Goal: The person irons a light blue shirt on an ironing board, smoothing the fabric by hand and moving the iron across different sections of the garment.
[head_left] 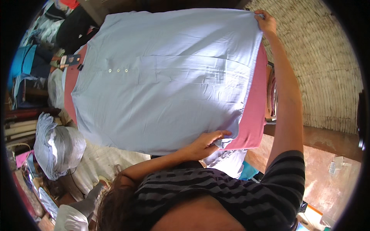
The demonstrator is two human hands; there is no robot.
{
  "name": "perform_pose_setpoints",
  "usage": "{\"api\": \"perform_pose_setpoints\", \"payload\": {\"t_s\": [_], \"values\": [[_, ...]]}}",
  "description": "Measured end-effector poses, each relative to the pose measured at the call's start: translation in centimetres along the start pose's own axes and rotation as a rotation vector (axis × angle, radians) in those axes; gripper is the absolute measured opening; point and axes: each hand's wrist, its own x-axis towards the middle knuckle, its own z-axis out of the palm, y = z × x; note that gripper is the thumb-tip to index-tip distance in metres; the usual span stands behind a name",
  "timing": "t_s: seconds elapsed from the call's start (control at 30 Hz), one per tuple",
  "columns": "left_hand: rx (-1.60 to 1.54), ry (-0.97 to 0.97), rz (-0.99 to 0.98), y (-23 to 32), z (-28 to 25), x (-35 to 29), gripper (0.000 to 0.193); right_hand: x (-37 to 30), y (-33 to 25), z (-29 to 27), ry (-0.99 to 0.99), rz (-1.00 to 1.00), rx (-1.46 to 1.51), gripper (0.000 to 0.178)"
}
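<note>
A light blue shirt (162, 100) lies spread out with its neck end to the left and its hem to the right. Three small pale buttons run along a placket near its middle. Under it, a pink-red cloth (254, 104) covers the work surface and shows along the right and left edges. At the near end of the hem, my left hand (208, 145) is closed on the shirt's bunched corner. My right arm stretches far forward, and my right hand (266, 22) pinches the hem's far corner. Creases cross the fabric toward the hem.
A bundle of grey-blue cloth (54, 146) stands at the left. Piled clothes (27, 69) fill the far left, near a dark tag (72, 60) at the neck end. A woven mat surface (316, 69) lies at right. Another person's grey-clad leg (90, 200) shows at lower left.
</note>
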Motion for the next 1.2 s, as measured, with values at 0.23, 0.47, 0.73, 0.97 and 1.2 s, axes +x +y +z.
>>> {"api": "perform_pose_setpoints", "payload": {"t_s": [0.23,0.47,0.73,0.97,1.2], "values": [[0.372,-0.088,0.090,2.1,-0.3,2.4,0.053,-10.3,-1.3,2.4,0.152,-0.257,0.219,0.024],[1.377,0.732,0.209,4.7,-14.8,-3.7,0.044,-28.6,-7.4,-1.6,-0.063,-0.202,-0.080,0.033],[1.493,0.715,-0.124,4.4,-19.0,-11.8,0.077,-30.1,-5.8,-2.8,-0.265,-0.193,-0.309,0.057],[1.626,0.986,-0.339,5.7,-27.0,-23.6,0.070,-29.7,-5.4,-2.8,-0.319,-0.119,-0.326,0.057],[1.600,1.188,-0.017,11.1,-35.8,-20.0,0.046,-30.0,-5.4,-3.1,-0.312,-0.109,-0.354,0.060]]}}
